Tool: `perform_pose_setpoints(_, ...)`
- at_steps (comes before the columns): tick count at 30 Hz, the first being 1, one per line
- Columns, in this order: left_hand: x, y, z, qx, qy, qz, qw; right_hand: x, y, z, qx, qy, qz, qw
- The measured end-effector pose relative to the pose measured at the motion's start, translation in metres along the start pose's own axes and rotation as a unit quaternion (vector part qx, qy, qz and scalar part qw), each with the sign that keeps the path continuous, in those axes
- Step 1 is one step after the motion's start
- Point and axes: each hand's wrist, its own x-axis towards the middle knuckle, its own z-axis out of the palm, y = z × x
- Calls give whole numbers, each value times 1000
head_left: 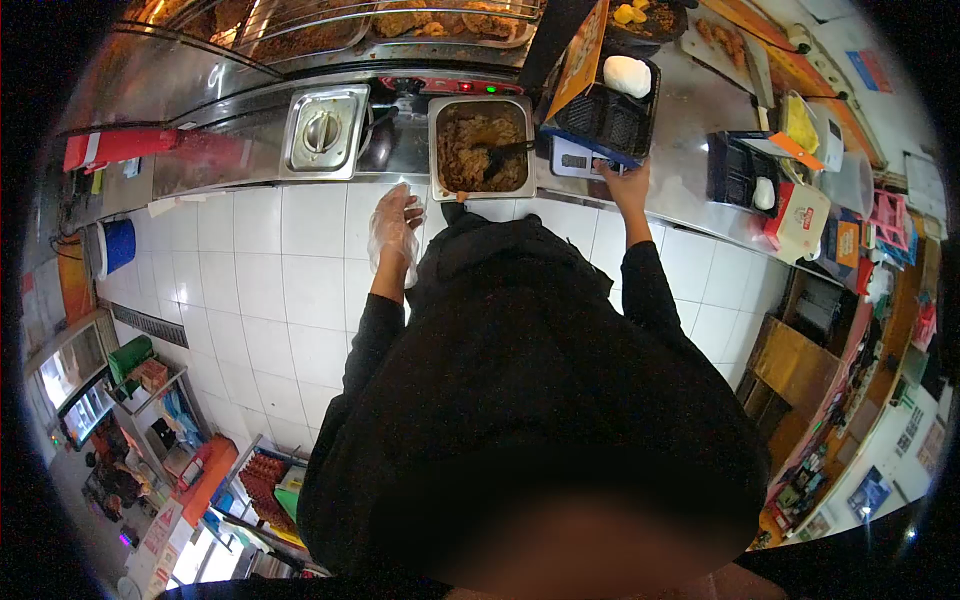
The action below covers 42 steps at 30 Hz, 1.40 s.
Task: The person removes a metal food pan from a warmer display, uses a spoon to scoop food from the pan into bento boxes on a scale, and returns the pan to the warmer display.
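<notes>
Beside food pan (500, 195), lidded container (325, 132).

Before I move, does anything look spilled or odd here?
No clear spill shows. One oddity: your left hand wears a clear plastic glove, while your right hand, by the black tray, looks bare.

Comm. kitchen, food-shop type: s/s counter (685, 150); food pan (433, 150); trayed cooked food (405, 24); blk meal boxes (612, 118).

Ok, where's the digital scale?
The digital scale is right of top centre in the head view, just right of the steel food pan, by the right hand.
</notes>
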Motion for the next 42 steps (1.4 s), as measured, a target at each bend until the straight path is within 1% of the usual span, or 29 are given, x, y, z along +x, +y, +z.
perform_pose_setpoints(1,3,-1,0,10,14,-16,1000,0,-4,-1,50,-2,-11,999)
perform_pose_setpoints(2,5,-3,0,19,28,-33,999,0,-7,-3,50,-3,-11,999)
perform_pose_setpoints(4,1,-2,-1,21,29,-29,999,-11,-38,-13,173,-20,-28,984)
perform_pose_setpoints(5,-2,-1,-1,23,31,-24,999,-20,-33,-15,174,-25,-29,984)
perform_pose_setpoints(6,-4,0,-3,20,37,-22,999,-32,-26,-16,45,41,-42,997)
perform_pose_setpoints(7,-6,2,-4,12,14,-11,1000,-42,-26,-19,-84,107,-57,989)
perform_pose_setpoints(8,-7,3,-4,2,-9,2,1000,-54,-26,-24,-96,76,-75,990)
perform_pose_setpoints(9,-9,5,-2,-4,-3,5,1000,-66,-35,-29,-110,44,-93,989)
perform_pose_setpoints(10,-12,5,0,20,-18,11,1000,-76,-56,-28,-45,3,-122,992)
perform_pose_setpoints(11,-17,8,4,47,-34,17,998,-82,-86,-27,-18,-56,-121,991)
perform_pose_setpoints(13,-31,22,17,59,-45,16,997,-72,-123,-8,-85,-32,-358,929)
perform_pose_setpoints(15,-36,25,24,131,-75,9,989,-62,-170,12,-120,-141,-341,922)
perform_pose_setpoints(17,-42,26,27,104,-81,-3,991,-51,-178,50,-232,-150,-376,884)
perform_pose_setpoints(18,-43,27,29,78,-89,-13,993,-51,-181,61,-233,-148,-374,885)
perform_pose_setpoints(20,-41,27,31,55,-103,-23,993,-51,-184,73,-445,-167,-410,779)
perform_pose_setpoints(21,-37,25,30,78,-101,-12,992,-50,-188,73,-447,-164,-407,780)
perform_pose_setpoints(23,-33,19,28,99,-97,-2,990,-48,-196,71,-469,-215,-381,767)
perform_pose_setpoints(24,-32,17,28,94,-104,7,990,-48,-196,73,-470,-216,-381,766)
perform_pose_setpoints(26,-33,15,26,88,-108,15,990,-47,-196,77,-429,-310,-293,796)
perform_pose_setpoints(30,-41,27,33,84,-116,-10,990,-50,-179,88,-361,-351,-335,796)
perform_pose_setpoints(32,-41,27,33,85,-123,-24,989,-49,-188,80,-334,-430,-387,744)
perform_pose_setpoints(33,-40,26,33,84,-122,-29,989,-45,-195,75,-334,-430,-387,744)
perform_pose_setpoints(35,-36,22,32,84,-121,-33,989,-36,-204,68,-301,-495,-368,727)
perform_pose_setpoints(36,-35,21,32,78,-123,-33,989,-34,-200,68,-301,-495,-370,726)
perform_pose_setpoints(38,-34,21,30,73,-119,-32,990,-29,-190,72,-213,-509,-333,765)
perform_pose_setpoints(39,-38,27,34,96,-113,-43,988,-27,-189,71,-210,-511,-337,763)
perform_pose_setpoints(40,-39,31,36,119,-107,-53,986,-23,-187,69,-195,-501,-314,783)
perform_pose_setpoints(41,-37,28,33,117,-102,-51,987,-18,-185,66,-182,-490,-290,802)
perform_pose_setpoints(42,-34,21,29,89,-113,-37,989,-10,-172,71,-132,-479,-298,815)
